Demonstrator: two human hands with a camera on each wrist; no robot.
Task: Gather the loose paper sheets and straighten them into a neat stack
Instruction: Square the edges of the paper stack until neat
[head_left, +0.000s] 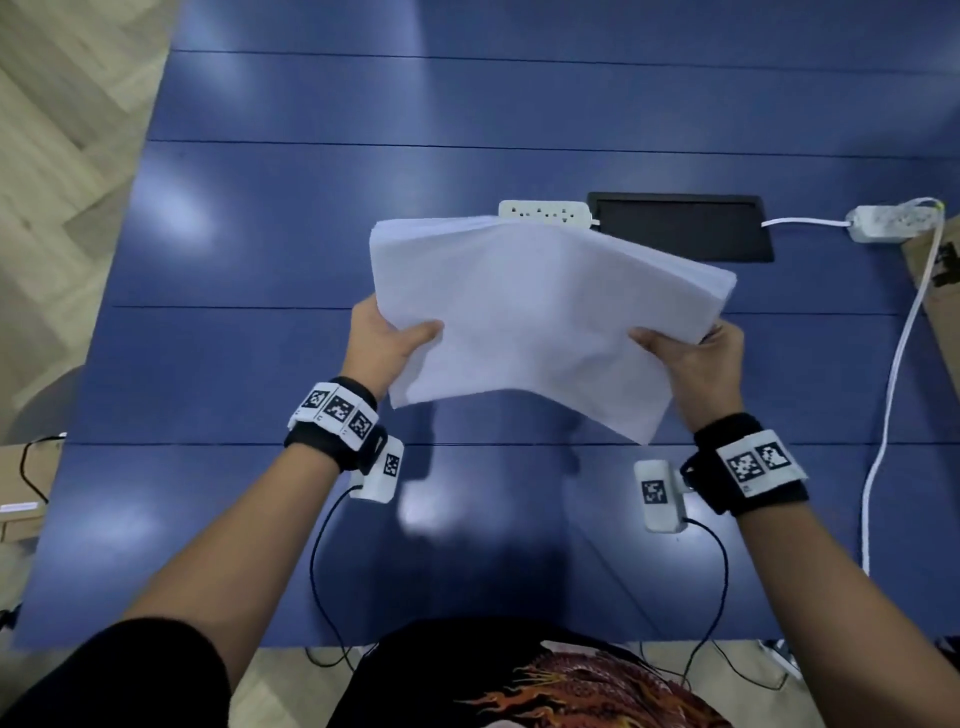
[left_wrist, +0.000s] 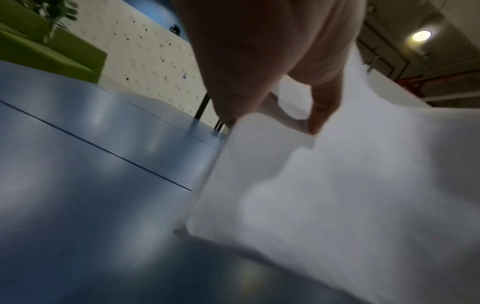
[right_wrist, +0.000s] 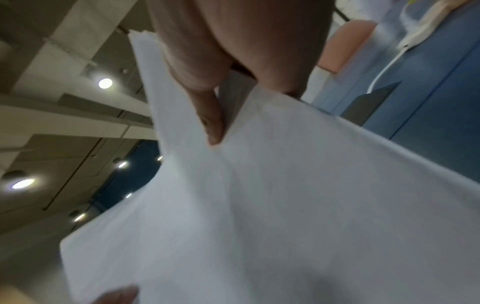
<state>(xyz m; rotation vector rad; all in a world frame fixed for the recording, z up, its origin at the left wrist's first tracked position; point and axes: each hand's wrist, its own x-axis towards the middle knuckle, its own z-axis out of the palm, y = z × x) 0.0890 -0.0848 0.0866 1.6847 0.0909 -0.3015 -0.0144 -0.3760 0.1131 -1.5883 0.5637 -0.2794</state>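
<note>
A thick bundle of white paper sheets hangs in the air above the blue table, bowed upward across its middle. My left hand grips its left edge with the thumb on top. My right hand grips the right edge the same way, fingers hidden beneath. In the left wrist view the thumb presses on the paper near its edge, blurred. From the right wrist, the paper fills the frame and creases under my thumb. The far-right edges of the sheets fan out slightly.
Just behind the paper lie a white power strip and a black recessed panel. A second power strip with a white cable runs down the table's right side. A cardboard box sits at the right edge.
</note>
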